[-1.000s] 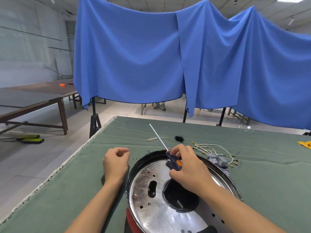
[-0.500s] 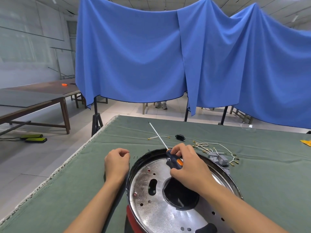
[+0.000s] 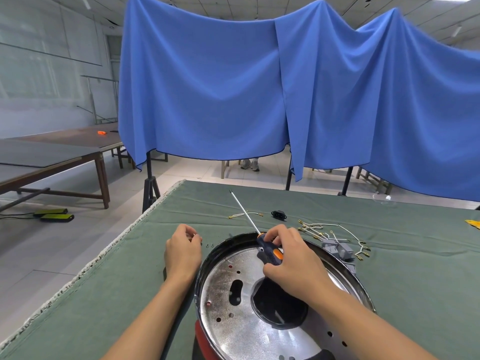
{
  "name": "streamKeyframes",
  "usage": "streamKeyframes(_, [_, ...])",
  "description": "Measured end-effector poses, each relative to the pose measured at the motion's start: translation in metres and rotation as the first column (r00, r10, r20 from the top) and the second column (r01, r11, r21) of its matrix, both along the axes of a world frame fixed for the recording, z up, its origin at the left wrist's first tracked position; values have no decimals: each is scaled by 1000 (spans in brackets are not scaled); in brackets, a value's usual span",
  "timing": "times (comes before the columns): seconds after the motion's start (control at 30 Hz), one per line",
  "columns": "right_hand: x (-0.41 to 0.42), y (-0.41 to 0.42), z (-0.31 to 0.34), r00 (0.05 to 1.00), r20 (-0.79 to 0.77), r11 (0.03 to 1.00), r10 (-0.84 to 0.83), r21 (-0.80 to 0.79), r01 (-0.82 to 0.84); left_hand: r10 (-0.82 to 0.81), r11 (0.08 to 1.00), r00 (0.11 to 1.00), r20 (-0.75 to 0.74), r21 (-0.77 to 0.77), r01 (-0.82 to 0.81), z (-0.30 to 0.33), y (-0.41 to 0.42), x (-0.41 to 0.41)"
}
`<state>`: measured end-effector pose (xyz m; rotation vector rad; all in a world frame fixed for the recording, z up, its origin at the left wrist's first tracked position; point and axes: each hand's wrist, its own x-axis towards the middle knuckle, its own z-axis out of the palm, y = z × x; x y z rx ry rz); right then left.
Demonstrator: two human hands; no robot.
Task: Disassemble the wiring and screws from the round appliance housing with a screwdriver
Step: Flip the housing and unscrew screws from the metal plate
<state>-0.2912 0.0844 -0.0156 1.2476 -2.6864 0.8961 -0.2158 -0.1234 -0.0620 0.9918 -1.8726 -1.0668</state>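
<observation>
- The round housing is seen at lower centre, on the green-covered table, whose frayed left edge runs diagonally toward the lower left.
- The screwdriver is gripped at its handle by the right hand, fingers curled, shaft pointing up-left.
- The left hand, left of the housing rim, is curled; something small appears pinched.
- Two loose screws lie just right of it.
- Removed wiring is spread at right of centre.

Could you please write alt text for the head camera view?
The right hand grips a blue-and-orange-handled screwdriver over a round shiny metal appliance housing on a green cloth-covered table. The left hand pinches something small beside two tiny loose screws.
</observation>
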Motion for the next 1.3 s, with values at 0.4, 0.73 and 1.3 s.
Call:
streamKeyframes(0.4, [2, 0, 2, 1000, 21, 1000, -11, -1, 11, 73, 995, 988, 139, -80, -62, -5, -12, -5])
streamKeyframes(0.73, [3, 1, 3, 999, 35, 1000, -11, 0, 11, 18, 994, 980, 198, -113, 5, -5, -10, -4])
streamKeyframes(1.3, [5, 1, 4, 999, 45, 1000, -16, -8, 16, -86, 973, 904, 420, -159, 167, 1, -17, -10])
